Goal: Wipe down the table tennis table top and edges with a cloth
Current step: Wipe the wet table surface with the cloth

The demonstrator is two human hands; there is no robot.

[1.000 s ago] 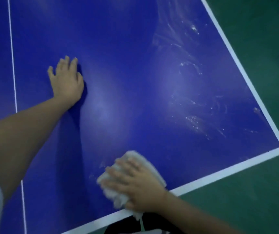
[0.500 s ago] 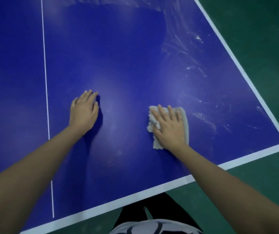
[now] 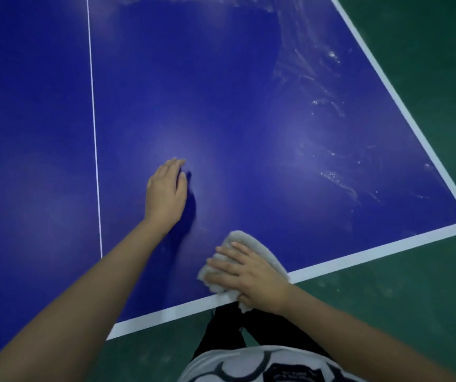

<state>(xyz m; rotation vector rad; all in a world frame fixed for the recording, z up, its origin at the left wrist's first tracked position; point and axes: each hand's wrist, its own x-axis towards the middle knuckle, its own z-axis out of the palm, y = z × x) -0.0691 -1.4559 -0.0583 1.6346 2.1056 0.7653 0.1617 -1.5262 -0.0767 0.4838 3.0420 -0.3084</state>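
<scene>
**Cloth pressed at the table's near edge**

The blue table tennis table [image 3: 221,92] fills most of the frame. The grey cloth [image 3: 248,241] lies bunched at lower centre, on the blue surface just beside the white border line [image 3: 359,257], with one corner hanging over the near edge. The right hand [image 3: 251,274] lies on top of it, fingers straight and slightly spread, pointing to the left of the frame and pressing it down; the thumb is hidden. The left hand [image 3: 166,194] rests palm-down on bare table at mid-frame, fingers straight and close together, holding nothing. The thin white centre line [image 3: 93,106] runs down the left. Pale smeared streaks [image 3: 317,78] mark the upper right. Green floor [image 3: 428,312] shows beyond the edges.
</scene>
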